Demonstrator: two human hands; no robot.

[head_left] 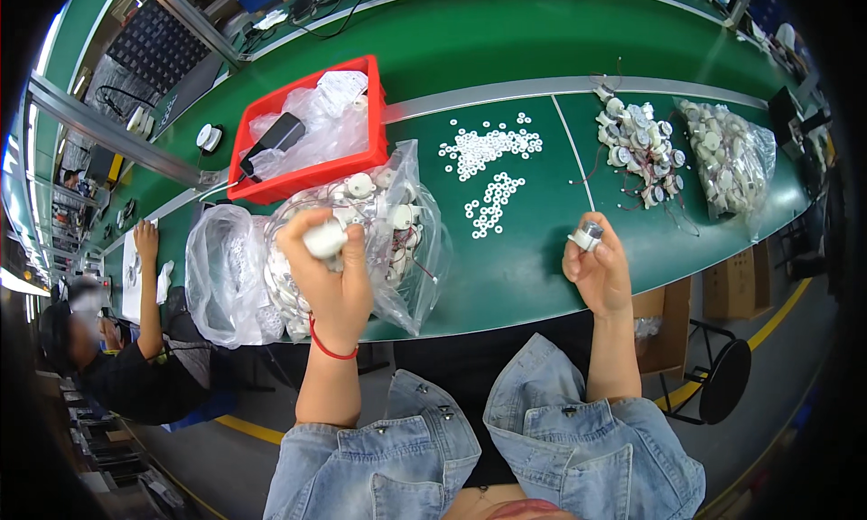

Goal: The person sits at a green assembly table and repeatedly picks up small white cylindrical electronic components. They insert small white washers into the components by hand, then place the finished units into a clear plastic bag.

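My left hand (338, 281) is closed around a small white rounded plastic piece (325, 238), whose exact kind I cannot make out. It is above a clear bag of white motors with thin wires (397, 236). Out to the right, over the green bench, the fingers of my right hand (603, 276) pinch a small silver-and-white motor (588, 235). Between the hands and farther back, many small white rings (488, 150) lie scattered in two patches. A loose heap of wired motors (641, 145) rests beyond my right hand.
Behind the bagged motors stands a red bin (380, 114) with plastic bags and a black object. An open bag of small white pieces (237, 272) sits left of them. Another full bag (730, 159) is at the right. A co-worker (144, 366) sits at the left; a stool (725, 382) stands right.
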